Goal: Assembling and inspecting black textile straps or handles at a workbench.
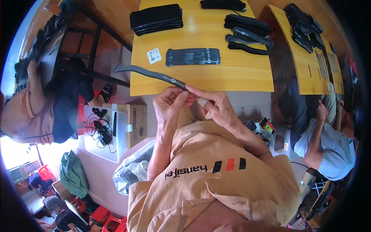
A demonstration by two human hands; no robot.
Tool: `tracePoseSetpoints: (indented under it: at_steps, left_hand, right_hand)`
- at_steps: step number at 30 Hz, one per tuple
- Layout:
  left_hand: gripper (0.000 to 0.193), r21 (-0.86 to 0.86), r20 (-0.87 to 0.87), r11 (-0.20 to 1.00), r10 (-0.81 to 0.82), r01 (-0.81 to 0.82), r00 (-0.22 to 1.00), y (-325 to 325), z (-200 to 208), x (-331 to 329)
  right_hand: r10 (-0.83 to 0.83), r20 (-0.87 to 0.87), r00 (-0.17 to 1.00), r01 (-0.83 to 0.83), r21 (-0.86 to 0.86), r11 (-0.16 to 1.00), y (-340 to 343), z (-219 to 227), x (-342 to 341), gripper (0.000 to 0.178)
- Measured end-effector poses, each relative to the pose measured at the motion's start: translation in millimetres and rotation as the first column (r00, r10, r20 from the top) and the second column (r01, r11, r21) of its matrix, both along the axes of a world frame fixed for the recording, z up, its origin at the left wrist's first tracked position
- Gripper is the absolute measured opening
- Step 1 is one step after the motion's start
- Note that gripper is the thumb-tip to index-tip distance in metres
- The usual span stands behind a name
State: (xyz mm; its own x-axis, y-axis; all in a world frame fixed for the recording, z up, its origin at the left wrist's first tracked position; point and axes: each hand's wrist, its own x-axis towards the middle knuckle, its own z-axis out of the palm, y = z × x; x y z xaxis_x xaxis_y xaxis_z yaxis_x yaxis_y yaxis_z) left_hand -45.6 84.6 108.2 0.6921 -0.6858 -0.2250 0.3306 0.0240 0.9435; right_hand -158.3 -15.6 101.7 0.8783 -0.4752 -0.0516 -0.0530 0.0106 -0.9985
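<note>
Wooden table (pixel 239 73); both hands (pixel 193 101) pinch one black strap (pixel 150 73) (near end).

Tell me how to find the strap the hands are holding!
Look at the big yellow table and find its near edge, where the left hand and right hand meet. They pinch one end of a long dark strap that slants away to the left, past the table's corner. The other straps lie flat on the table in bundles and stacks; this one is single and held.

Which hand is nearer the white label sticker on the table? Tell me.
Left. The left hand sits just below the white label sticker at the table's near edge; the right hand is farther right.
</note>
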Motion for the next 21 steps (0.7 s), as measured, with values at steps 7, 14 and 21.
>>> tracePoseSetpoints:
  at_steps: [7,14,21]
  left_hand:
    - [0.012,-0.011,-0.022,0.999,-0.033,0.033,0.999,1.3,-3.1,2.9]
    - [0.013,-0.03,-0.032,0.999,-0.024,0.023,0.999,1.6,-6.6,3.2]
    - [0.013,-0.011,-0.021,0.999,-0.031,0.031,0.999,2.5,-4.9,3.4]
  right_hand:
    - [-0.002,0.026,1.0,0.005,-0.104,0.995,0.5,-1.8,0.4,0.062]
    - [-0.023,0.068,0.997,0.036,-0.191,0.981,1.6,-4.7,1.8,0.062]
    - [-0.018,0.057,0.998,0.027,-0.153,0.988,2.5,-5.6,1.3,0.063]
